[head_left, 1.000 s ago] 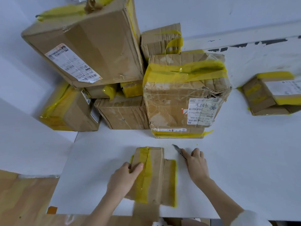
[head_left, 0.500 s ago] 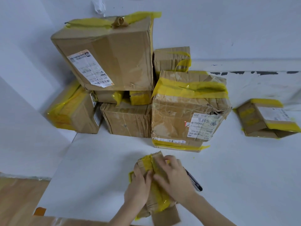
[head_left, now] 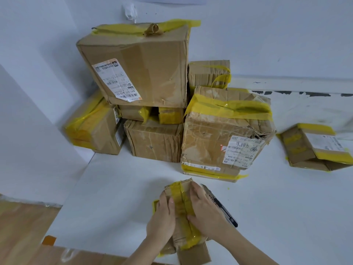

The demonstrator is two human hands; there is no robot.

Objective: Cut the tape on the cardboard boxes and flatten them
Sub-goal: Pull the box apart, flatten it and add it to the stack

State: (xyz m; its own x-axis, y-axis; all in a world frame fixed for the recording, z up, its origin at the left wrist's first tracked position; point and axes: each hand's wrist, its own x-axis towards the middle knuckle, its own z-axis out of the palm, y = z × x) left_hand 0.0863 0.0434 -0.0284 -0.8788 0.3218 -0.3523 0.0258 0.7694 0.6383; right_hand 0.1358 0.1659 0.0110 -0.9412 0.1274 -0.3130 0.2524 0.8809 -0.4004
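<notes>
Small crumpled brown cardboard box with yellow tape (head_left: 182,213) on white worktop (head_left: 277,207), left hand (head_left: 162,217) and right hand (head_left: 206,209) pressing it with fingers laid nearly straight, black utility knife (head_left: 223,209) just right of box

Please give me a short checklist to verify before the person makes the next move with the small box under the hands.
1. Both hands on the small box: ok; left hand and right hand press its two sides.
2. Utility knife out of the hands: ok; it lies on the white table beside the right hand.
3. Knife blade retracted: cannot tell.
4. Yellow tape along the small box fully cut: cannot tell.
5. Small box flat: not ok; it bulges between the hands.
6. Stack of taped boxes clear of the work spot: ok; bare table lies between.
</notes>
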